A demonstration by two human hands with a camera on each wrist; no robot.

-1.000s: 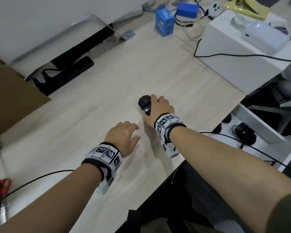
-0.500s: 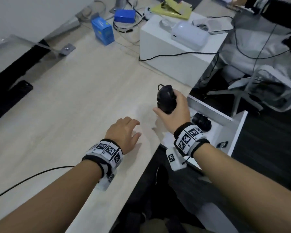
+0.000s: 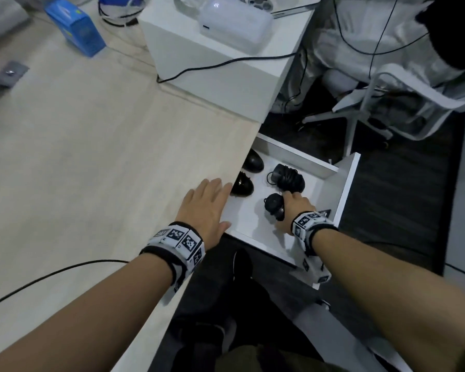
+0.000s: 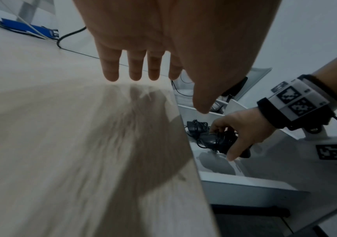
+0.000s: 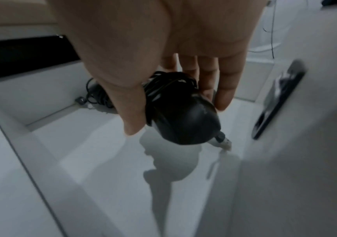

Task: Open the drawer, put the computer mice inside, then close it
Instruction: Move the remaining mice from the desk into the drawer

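Holding a black cord-wrapped computer mouse (image 3: pixel 273 209) just above the open white drawer's (image 3: pixel 344 183) floor, our right hand (image 3: pixel 293 213) curls around it; left hand (image 3: pixel 206 208) flat, fingers straight, on pale wooden bench (image 3: pixel 91 157).

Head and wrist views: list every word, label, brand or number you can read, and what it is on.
No text reads in any view.
Blue box on the desk: print too blurred to read.
Wristbands on the left hand and right hand: black-and-white square code markers only, no letters.
Held mouse: no legible brand.
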